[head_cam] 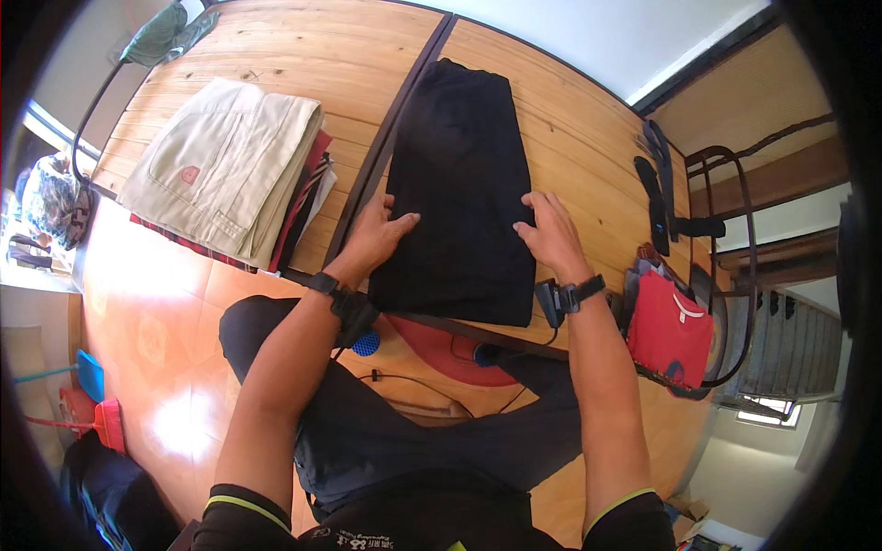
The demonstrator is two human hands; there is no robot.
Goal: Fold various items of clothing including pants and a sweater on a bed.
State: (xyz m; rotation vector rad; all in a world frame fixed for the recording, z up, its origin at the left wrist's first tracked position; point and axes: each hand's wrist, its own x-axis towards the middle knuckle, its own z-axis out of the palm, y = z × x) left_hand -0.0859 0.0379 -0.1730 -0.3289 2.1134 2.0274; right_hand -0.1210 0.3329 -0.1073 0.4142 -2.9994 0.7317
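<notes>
A folded black garment [462, 193], perhaps trousers, lies flat on the wooden bed slats or tabletop [586, 172] in front of me. My left hand [379, 231] is at its left edge, the thumb over the cloth and apart from the fingers. At the opposite edge is my right hand [551, 231], its thumb and fingertips touching the border of the cloth with a gap between them. Neither hand visibly pinches the fabric. To the left sits a stack of folded clothes, with beige trousers [220, 165] on top and red and striped cloth beneath.
A red folded shirt [668, 324] tops another pile at the right edge, near a curved metal rail [747, 275]. Dark socks [651, 200] lie behind it. Green cloth [162, 34] hangs at the far left corner. A red dustpan [109, 425] is on the floor.
</notes>
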